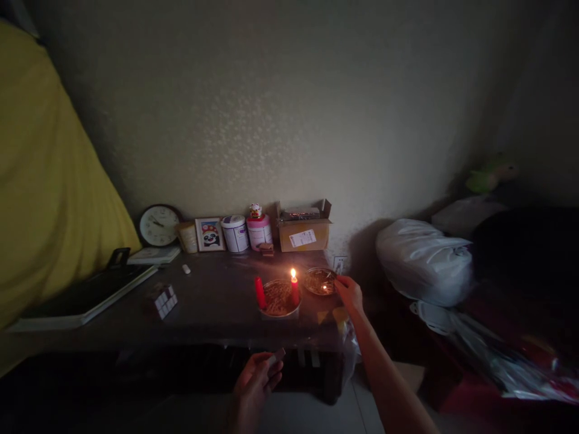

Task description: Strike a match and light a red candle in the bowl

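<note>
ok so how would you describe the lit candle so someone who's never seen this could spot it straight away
Start at the dark low table against the wall and go to its right end, where a round metal bowl sits. Two red candles stand in that bowl. The lit candle is the right one, nearer the right hand, with a small flame on top, while the unlit candle at the left has none.

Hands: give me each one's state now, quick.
Left hand: closed on a small box.
Right hand: fingers at the small dish; grip cannot be told.

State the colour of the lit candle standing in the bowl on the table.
Red, seen best in the head view: the lit candle stands in the bowl.
</note>
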`<state>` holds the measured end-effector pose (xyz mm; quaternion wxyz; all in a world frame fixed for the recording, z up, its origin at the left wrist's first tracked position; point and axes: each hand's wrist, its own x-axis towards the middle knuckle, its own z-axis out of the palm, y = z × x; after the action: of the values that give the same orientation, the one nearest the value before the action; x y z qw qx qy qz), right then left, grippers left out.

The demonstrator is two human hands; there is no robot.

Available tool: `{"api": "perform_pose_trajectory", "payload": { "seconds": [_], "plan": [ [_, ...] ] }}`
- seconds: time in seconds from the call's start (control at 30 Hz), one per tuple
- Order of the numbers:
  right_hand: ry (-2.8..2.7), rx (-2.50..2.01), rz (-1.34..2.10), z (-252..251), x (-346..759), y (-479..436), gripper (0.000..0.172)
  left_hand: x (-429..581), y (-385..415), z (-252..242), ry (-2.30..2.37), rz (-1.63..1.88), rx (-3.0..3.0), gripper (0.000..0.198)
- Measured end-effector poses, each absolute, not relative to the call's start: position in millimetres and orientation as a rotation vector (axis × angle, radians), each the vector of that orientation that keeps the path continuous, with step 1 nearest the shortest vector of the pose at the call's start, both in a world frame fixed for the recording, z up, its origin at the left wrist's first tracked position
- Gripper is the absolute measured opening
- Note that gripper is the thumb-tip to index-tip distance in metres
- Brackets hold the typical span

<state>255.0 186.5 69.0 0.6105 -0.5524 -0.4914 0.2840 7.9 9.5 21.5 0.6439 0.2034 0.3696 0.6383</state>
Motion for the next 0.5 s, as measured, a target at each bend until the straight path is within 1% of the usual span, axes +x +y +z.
{"api": "perform_pose_trajectory", "payload": {
  "seconds": [0.1, 0.2, 0.27, 0.4, 0.5],
  "plan": [
    [-1.151, -1.231, 0.686, 71, 257, 167, 0.019, 8, 8, 24, 0.810, 1.450, 0.446, 0.042],
    [-1.200, -1.133, 0.757, 81, 256, 136, 0.030, 9, 6, 27, 0.803, 1.419, 0.453, 0.044],
    [-1.244, -1.057, 0.830, 94, 252, 113, 0.038, 9, 6, 28, 0.807, 1.403, 0.457, 0.044],
    [-1.352, -0.903, 0.969, 126, 244, 58, 0.042, 8, 8, 23, 0.814, 1.400, 0.483, 0.041],
    [-1.404, -0.574, 1.131, 138, 245, 6, 0.045, 7, 9, 17, 0.816, 1.419, 0.525, 0.039]
  ]
}}
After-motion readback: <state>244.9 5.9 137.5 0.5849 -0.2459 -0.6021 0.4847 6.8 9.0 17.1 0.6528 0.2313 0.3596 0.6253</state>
